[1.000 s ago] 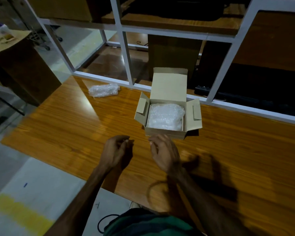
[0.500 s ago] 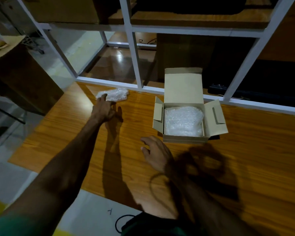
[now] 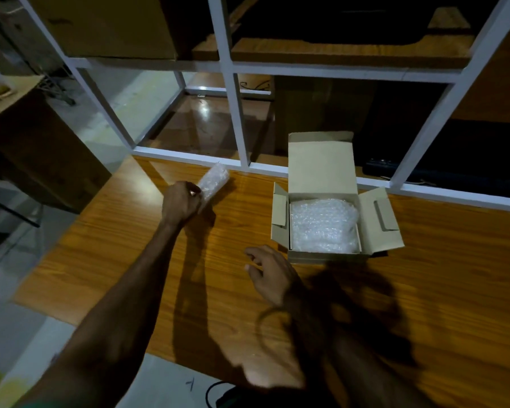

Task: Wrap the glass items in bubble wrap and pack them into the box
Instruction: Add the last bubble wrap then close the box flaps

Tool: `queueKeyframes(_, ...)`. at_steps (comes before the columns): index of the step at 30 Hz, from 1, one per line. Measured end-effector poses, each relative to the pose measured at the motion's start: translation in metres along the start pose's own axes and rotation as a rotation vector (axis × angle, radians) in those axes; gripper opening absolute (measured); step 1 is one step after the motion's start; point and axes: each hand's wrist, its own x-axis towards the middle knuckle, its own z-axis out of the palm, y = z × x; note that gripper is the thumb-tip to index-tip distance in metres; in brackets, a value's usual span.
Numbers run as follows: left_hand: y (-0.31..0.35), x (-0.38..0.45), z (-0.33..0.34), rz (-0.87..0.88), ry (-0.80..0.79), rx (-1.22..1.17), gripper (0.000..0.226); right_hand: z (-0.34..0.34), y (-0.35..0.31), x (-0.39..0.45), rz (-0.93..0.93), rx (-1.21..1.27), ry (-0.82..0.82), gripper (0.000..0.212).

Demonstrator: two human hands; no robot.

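A small cardboard box (image 3: 321,256) stands open on the wooden table (image 3: 424,290), lid flap up at the back and side flaps out. A bubble-wrapped bundle (image 3: 324,225) fills its inside. At the table's far left my left hand (image 3: 180,201) is closed around the near end of a second bubble-wrapped item (image 3: 214,181), which tilts up and away from the hand. My right hand (image 3: 270,272) hovers over the table just left of the box's front corner, fingers spread and holding nothing.
A white metal shelf frame (image 3: 239,119) runs along the table's far edge, with wooden shelves and dark items behind it. A brown cabinet (image 3: 39,148) stands to the left beyond the table. The table's near edge drops to a pale floor.
My left hand reached out to the far-left wrapped item, closed on it and tipped it up off the table. My right hand opened and stayed near the box.
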Motion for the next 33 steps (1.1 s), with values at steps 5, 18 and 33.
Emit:
queueKeyframes(5, 0.007, -0.08, 0.009, -0.155, 0.113, -0.743, 0.011, 0.001, -0.012, -0.001, 0.003, 0.16, 0.039, 0.044)
queueKeyframes(18, 0.015, -0.255, 0.033, -0.456, -0.203, -1.216, 0.045, 0.013, -0.026, -0.025, 0.368, 1.092, -0.174, 0.076)
queueKeyframes(33, 0.024, -0.281, 0.063, -0.427, 0.046, -0.978, 0.016, 0.0, 0.018, -0.055, 0.434, 0.76, 0.059, 0.006)
